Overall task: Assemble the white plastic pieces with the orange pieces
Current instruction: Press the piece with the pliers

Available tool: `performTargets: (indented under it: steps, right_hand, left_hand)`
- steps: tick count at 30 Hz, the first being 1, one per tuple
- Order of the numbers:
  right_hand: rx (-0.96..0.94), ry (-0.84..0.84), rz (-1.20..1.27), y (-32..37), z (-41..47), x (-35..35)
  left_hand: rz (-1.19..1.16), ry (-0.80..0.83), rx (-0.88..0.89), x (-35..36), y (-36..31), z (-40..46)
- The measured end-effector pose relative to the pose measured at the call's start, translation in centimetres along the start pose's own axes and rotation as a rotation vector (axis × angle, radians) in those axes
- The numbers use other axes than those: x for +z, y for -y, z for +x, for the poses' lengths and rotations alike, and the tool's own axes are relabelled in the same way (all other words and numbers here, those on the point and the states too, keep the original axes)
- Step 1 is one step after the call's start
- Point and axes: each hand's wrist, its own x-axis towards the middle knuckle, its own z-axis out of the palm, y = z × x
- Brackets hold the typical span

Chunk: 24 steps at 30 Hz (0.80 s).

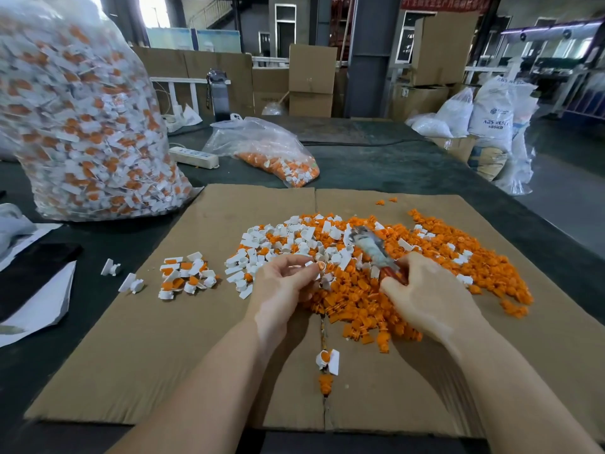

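Many loose orange pieces (425,273) and white pieces (278,240) are still lying heaped on the cardboard (131,339); only a small finished pile (185,275) is waiting at left. The left hand (281,286) is pinching a white-and-orange part (317,266). The right hand (425,293) is gripping a metal tool (373,249) over the hard, glossy plastic.

We see even, soft daylight; windows (154,9) at the far left blow out white; shadows stay faint; wide-angle bending curves the edges; the tool (371,245) is motion-blurred.
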Motion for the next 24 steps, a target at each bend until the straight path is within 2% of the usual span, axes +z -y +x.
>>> performTargets:
  steps: [5,8,15,24]
  right_hand:
    - [-0.113,0.289,0.282,2.2,-1.0,-0.9]
    - [-0.111,0.386,0.393,2.7,-1.2,-0.9]
    - [-0.051,0.465,0.492,2.8,-1.1,-1.3]
    - [-0.075,0.509,0.418,2.8,-1.1,-1.2]
  left_hand:
    - [-0.08,-0.048,-0.04,0.5,-1.1,0.8]
    - [-0.059,-0.09,-0.039,0.4,-1.3,1.4]
    - [-0.008,-0.146,-0.035,0.4,-1.3,2.1]
    - [-0.094,-0.151,-0.074,0.8,-1.3,2.0]
